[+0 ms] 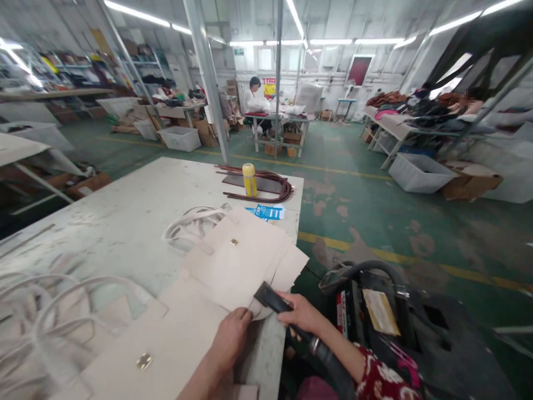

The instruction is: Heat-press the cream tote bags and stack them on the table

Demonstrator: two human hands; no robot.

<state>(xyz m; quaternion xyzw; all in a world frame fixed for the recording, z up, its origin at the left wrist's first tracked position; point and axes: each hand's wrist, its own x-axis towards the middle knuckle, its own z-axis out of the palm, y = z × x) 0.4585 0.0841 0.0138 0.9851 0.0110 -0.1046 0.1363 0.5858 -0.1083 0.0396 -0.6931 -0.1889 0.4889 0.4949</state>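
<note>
My right hand [306,315] is closed around a black hose nozzle [272,300] with a flat, wide mouth. Its dark hose runs down past my forearm. The mouth of the nozzle is at the lower edge of a stack of beige bag panels [237,261], and the top panel has a small gold metal fitting [234,241]. At the near corner of the stack, my left hand [235,333] has its fingers curled on a panel's edge, the fingertips partly hidden. Below it lies another beige panel [175,339] with a gold fitting [144,361].
Beige straps [100,294] are heaped at the left. Toward the far table edge are a yellow bottle [250,180], brown straps [287,189] and blue packets [266,211]. A dark machine [416,328] stands right of the table. A person [255,97] sits at a distant table.
</note>
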